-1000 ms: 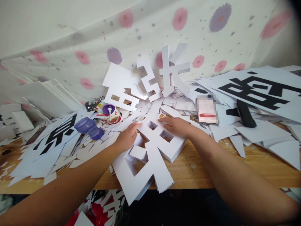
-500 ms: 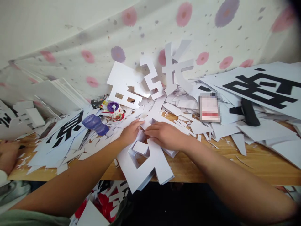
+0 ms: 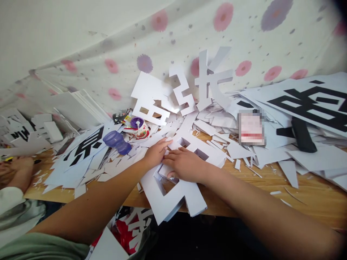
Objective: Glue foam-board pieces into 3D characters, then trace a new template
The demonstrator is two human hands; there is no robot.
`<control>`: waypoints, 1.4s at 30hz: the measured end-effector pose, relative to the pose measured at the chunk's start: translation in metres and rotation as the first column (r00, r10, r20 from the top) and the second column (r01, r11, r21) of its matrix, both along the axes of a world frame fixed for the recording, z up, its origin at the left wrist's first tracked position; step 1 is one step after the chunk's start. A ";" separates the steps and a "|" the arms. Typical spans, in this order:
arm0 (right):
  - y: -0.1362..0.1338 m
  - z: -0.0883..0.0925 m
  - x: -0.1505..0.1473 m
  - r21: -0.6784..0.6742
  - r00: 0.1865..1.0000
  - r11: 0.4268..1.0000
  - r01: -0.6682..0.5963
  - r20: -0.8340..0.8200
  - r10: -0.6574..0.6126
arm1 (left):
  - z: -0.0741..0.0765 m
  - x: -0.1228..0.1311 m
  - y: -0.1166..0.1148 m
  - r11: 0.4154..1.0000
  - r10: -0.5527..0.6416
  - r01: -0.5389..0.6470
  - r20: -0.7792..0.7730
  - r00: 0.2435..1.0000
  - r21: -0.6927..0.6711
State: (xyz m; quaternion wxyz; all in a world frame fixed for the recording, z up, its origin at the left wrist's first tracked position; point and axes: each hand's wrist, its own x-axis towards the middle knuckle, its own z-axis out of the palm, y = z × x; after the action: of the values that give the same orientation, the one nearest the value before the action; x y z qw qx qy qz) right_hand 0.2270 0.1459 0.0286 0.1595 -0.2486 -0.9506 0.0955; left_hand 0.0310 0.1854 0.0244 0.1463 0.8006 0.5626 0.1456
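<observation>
A thick white cut-out character [image 3: 156, 206], with hollow openings and raised side walls, lies across the table's front edge, its lower end overhanging. My left hand [image 3: 156, 153] holds its middle from the left, index finger stretched forward over the surface and the other fingers partly hidden. Over the same part reaches my right hand [image 3: 185, 165], fingers together on top and thumb bent down by an opening. Its fingertips come close to my left hand. Whatever small piece lies beneath the right palm is hidden.
Paper scraps [image 3: 235, 150] litter the wooden table [image 3: 306, 202]. Behind stand white characters [image 3: 213, 85] against the flowered curtain. A purple bottle [image 3: 117, 142] and a cup [image 3: 141, 130] are left of centre. Another person's hand [image 3: 23, 166] is at far left; printed sheets [image 3: 306, 99] lie right.
My right hand has moved down and toward me, now covering the small white flap seen in the opening. The upper part of the character is more exposed. The view has shifted slightly left.
</observation>
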 end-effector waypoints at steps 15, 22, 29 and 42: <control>-0.007 0.000 0.003 -0.029 0.998 0.999 0.036 -0.054 -0.038 | 0.041 0.069 0.045 0.993 0.003 0.051 -0.451 0.893 0.108; -0.006 0.002 0.004 -0.039 0.999 0.999 0.030 -0.036 -0.032 | 0.048 0.095 0.042 0.994 0.011 0.063 -0.680 0.733 0.084; -0.006 0.012 0.005 -0.075 0.999 0.997 0.023 0.028 -0.021 | 0.054 0.111 0.033 0.993 -0.015 0.102 -0.781 0.624 0.062; -0.007 0.012 0.006 -0.069 0.999 0.997 0.029 0.045 -0.026 | 0.064 0.086 0.046 0.983 -0.004 0.154 -0.817 0.577 0.104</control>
State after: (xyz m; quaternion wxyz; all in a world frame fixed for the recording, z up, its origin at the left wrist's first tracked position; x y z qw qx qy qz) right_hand 0.2333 0.1393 0.0402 0.1311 -0.2691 -0.9465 0.1209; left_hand 0.1170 0.2316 0.0889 -0.1872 0.8117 0.5166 -0.1979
